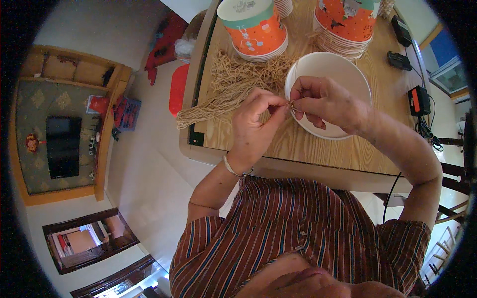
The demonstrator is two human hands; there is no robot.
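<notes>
Brown shirt with blue and pale stripes (293,213) fills the foreground in the head view, and just beyond it we've got both hands meeting! It's the left hand (259,119) with a silver-coloured bracelet (230,166) at the wrist, thumb and finger pinched tight, and right up against it the right hand (328,104), fingertips closed at the same spot. Caught between them is a thin tan strand (291,106), its finer detail too small to make out. Look where that is: over the left rim of a round white bucket (343,72), mouth upward on the wood-grain surface (283,146). Left of it sprawls a loose bundle of tan twisted cord (233,89), trailing toward the surface's near left corner. Behind stand two stacks, both bottoms up: orange printed paper buckets with a teal band (258,37), and a matching orange stack (345,22) farther right, cord bunched near its rims.
</notes>
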